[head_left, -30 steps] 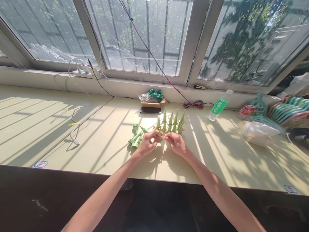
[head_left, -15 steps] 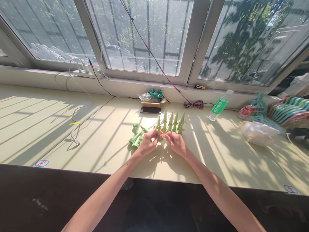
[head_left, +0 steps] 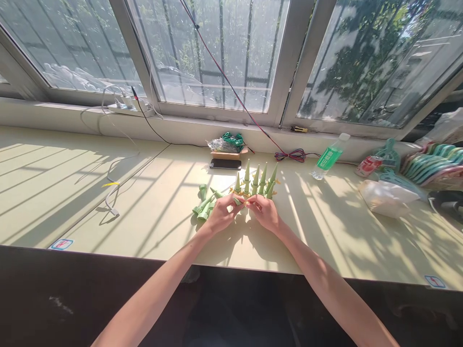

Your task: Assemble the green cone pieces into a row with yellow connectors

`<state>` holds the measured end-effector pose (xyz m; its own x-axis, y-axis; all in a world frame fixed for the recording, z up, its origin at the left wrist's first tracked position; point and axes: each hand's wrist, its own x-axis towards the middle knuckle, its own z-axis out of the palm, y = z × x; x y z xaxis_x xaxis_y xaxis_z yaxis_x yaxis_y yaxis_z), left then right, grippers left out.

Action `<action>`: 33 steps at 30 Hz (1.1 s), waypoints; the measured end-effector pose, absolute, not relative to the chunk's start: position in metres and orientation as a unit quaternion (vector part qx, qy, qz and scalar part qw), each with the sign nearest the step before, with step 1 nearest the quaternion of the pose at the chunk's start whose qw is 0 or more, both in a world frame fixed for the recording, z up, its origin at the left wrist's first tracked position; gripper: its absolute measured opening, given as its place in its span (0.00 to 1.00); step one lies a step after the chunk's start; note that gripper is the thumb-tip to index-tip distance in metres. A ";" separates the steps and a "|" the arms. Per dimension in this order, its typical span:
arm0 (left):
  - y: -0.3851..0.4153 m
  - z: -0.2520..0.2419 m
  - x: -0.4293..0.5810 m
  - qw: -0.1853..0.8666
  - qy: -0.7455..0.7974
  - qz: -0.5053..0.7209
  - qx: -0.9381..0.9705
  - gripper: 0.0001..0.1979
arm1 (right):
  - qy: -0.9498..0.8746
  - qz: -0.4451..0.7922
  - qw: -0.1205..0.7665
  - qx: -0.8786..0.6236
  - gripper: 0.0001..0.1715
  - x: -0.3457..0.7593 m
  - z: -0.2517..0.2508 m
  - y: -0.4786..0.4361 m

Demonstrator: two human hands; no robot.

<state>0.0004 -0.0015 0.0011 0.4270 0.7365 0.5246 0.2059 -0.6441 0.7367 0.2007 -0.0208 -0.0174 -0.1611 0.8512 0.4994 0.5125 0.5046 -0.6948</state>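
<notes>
Both hands meet over the table near its front edge. My left hand (head_left: 223,212) is closed around a green plastic spike (head_left: 237,201), which is partly hidden by the fingers. Thumb and fingertips of my right hand (head_left: 265,211) are pinched together against the near end of that spike; a small yellowish bit shows there, too small to make out. Just beyond the hands, several pointed green spikes (head_left: 255,180) stand upright with small orange-yellow pieces at their sides. Left of my left hand lies a loose pile of green spikes (head_left: 203,208).
A black phone (head_left: 224,165) lies before a small cardboard box (head_left: 227,155) with green and clear wrapping. To the right are a tilted plastic bottle (head_left: 328,158), a red-and-white can (head_left: 368,166) and a white bag (head_left: 384,198). A white cable (head_left: 110,200) lies at left.
The green spike in my left hand has tipped from upright to slanted, uncovering a standing spike behind it. Both hands stay in nearly the same place.
</notes>
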 end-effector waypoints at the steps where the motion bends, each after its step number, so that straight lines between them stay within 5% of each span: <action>1: -0.001 0.001 0.000 0.287 0.300 0.445 0.793 0.08 | -0.740 0.185 0.454 -0.461 0.16 0.201 -0.017 -0.021; 33: -0.001 -0.003 -0.002 0.240 0.282 0.437 0.820 0.05 | -0.777 0.174 0.439 -0.417 0.19 0.202 -0.013 -0.024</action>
